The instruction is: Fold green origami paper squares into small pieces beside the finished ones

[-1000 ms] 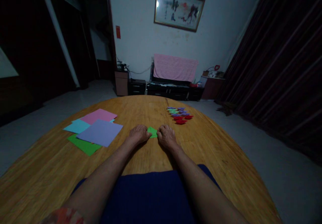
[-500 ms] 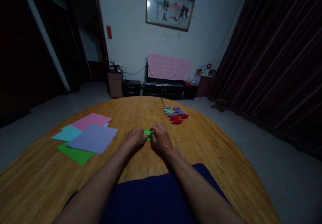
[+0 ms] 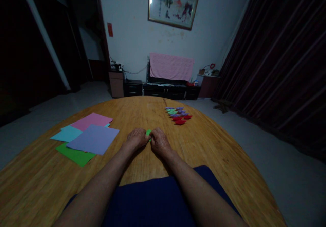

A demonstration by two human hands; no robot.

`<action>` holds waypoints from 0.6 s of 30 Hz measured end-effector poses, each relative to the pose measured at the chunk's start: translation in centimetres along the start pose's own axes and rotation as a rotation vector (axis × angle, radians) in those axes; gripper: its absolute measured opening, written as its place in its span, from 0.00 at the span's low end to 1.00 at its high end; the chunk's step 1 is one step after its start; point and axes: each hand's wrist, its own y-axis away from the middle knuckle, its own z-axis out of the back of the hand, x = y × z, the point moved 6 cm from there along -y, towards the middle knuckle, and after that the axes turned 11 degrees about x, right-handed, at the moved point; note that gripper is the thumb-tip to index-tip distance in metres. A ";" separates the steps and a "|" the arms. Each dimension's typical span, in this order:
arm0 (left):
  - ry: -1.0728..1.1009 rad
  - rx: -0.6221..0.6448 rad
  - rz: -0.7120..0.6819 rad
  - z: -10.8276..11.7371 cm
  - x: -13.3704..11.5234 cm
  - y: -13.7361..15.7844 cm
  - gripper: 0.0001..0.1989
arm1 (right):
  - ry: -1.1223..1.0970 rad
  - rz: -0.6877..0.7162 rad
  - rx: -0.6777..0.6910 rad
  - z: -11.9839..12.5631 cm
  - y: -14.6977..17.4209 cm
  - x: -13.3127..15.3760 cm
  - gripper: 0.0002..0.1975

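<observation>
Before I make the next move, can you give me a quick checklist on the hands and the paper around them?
1. Left hand at the small green paper piece: ok, fingers at its left side.
2. Right hand at that piece: ok, fingers at its right side.
3. Creases and exact finger grip: cannot tell, the hands cover most of it.
4. Flat purple square paper sheet clear of the left hand: ok, bare wooden table shows between.
5. Pointed red folded-paper shape clear of the right hand: ok, it lies farther back.
</observation>
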 end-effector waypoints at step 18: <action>-0.003 0.120 0.097 1.6 3.3 1.4 0.21 | 0.115 -0.192 0.033 0.8 -0.1 -0.3 0.08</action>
